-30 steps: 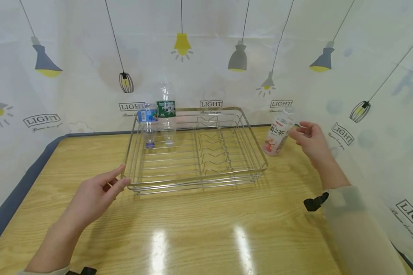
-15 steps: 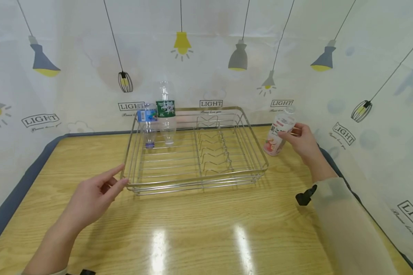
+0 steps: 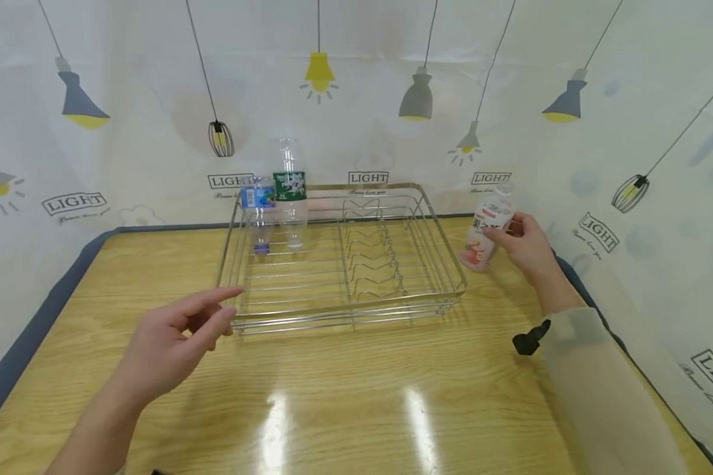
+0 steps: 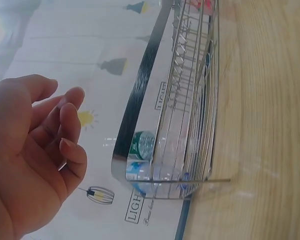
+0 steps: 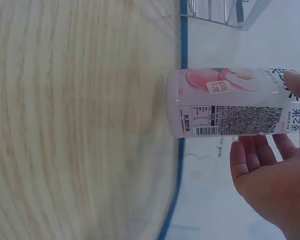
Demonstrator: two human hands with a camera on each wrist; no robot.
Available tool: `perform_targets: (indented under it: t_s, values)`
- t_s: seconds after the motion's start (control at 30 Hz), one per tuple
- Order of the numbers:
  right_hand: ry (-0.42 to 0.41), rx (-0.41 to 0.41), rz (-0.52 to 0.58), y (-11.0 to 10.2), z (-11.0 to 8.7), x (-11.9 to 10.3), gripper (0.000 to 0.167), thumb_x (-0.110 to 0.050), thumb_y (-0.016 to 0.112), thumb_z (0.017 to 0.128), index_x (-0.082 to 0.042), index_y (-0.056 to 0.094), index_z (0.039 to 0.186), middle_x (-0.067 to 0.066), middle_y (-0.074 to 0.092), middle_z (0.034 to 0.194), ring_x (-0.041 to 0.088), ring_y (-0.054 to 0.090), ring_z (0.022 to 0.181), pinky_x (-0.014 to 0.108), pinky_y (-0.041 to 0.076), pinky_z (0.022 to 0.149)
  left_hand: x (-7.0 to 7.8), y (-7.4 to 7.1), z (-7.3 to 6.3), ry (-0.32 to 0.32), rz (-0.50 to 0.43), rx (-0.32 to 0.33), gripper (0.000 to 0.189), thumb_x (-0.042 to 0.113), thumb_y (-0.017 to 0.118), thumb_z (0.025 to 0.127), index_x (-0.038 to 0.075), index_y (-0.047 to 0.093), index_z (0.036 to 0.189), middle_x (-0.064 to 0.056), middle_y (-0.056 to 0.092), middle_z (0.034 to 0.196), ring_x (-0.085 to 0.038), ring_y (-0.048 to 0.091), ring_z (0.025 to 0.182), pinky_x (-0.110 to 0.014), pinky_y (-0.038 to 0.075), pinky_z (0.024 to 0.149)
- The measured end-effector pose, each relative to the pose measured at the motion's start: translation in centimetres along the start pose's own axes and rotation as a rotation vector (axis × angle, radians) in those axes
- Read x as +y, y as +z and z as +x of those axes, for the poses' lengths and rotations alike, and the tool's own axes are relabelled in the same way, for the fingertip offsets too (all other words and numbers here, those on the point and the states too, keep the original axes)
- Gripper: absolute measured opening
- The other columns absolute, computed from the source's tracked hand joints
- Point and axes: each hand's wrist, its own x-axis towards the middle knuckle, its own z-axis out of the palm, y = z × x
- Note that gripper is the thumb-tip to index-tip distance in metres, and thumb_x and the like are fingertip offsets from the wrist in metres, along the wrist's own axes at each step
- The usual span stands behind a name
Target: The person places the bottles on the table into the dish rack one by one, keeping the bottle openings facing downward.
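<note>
On the right side of the table, my right hand (image 3: 531, 254) grips a plastic drink bottle (image 3: 478, 249) between thumb and fingers. Its pink-and-white label shows peaches, and the right wrist view has the bottle's base (image 5: 174, 102) towards the wooden table. My left hand (image 3: 169, 343) is by the front left corner of a wire dish rack (image 3: 356, 308). Its thumb and index finger are spread and the other fingers loosely bent, with nothing between them. The left wrist view shows a gap between this hand and the rack's rim (image 4: 135, 107).
Inside the rack, at its back left, a clear bottle with a green label (image 3: 290, 186) stands beside one with a blue label (image 3: 258, 196). Wire dividers (image 3: 371, 251) run down the rack's right half. A lamp-patterned curtain (image 3: 368, 79) hangs behind the table (image 3: 344, 389).
My right hand has moved left onto the peach-label bottle and taken hold of it. My left hand has come off the rack's corner and shifted slightly right.
</note>
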Motion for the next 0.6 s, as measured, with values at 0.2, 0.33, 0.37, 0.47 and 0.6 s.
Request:
perform_targets:
  t_s: [0.2,0.33,0.37,0.47,0.6]
  values:
    - [-0.135,0.037,0.003,-0.9,-1.7,-2.5,0.081,-0.053,0.069,0.106,-0.01,0.035,0.167,-0.008,0.053,0.138,0.007,0.053,0.119,0.022,0.047,0.095,1.0,0.5,0.1,-0.039,-0.061,-0.055,0.034,0.009,0.069,0.108,0.02,0.076,0.14,0.008,0.072,0.083,-0.011,0.061,0.064,-0.027,0.043,0.049]
    - [-0.244,0.091,0.082,-1.4,-3.6,-5.2,0.055,-0.04,0.071,0.108,-0.019,0.049,0.153,-0.015,0.057,0.124,0.007,0.054,0.112,0.016,0.049,0.087,1.1,0.9,0.4,-0.052,-0.1,-0.084,0.034,0.011,0.068,0.11,0.021,0.075,0.141,0.004,0.073,0.085,-0.012,0.062,0.066,-0.028,0.047,0.052]
    - [-0.271,0.1,0.126,-1.5,-4.2,-5.9,0.048,-0.036,0.071,0.108,-0.02,0.052,0.149,-0.013,0.058,0.123,0.008,0.054,0.111,0.015,0.049,0.087,1.2,1.0,0.5,-0.053,-0.111,-0.093,0.034,0.012,0.068,0.11,0.021,0.075,0.142,0.005,0.073,0.086,-0.012,0.062,0.066,-0.028,0.048,0.054]
    - [-0.352,0.098,0.298,-1.5,-6.0,-7.8,0.038,-0.025,0.072,0.108,-0.022,0.058,0.143,-0.007,0.062,0.127,0.012,0.056,0.113,0.013,0.052,0.09,1.4,1.4,0.8,-0.06,-0.147,-0.122,0.035,0.012,0.067,0.111,0.021,0.073,0.144,0.002,0.074,0.09,-0.014,0.064,0.068,-0.028,0.051,0.057]
    - [-0.472,0.026,0.471,-0.6,-8.5,-10.3,0.038,-0.013,0.068,0.108,-0.014,0.062,0.145,0.001,0.065,0.129,0.016,0.06,0.115,0.015,0.056,0.094,1.9,1.7,1.1,-0.056,-0.176,-0.15,0.036,0.012,0.067,0.11,0.02,0.073,0.145,0.003,0.074,0.093,-0.014,0.064,0.071,-0.029,0.05,0.058]
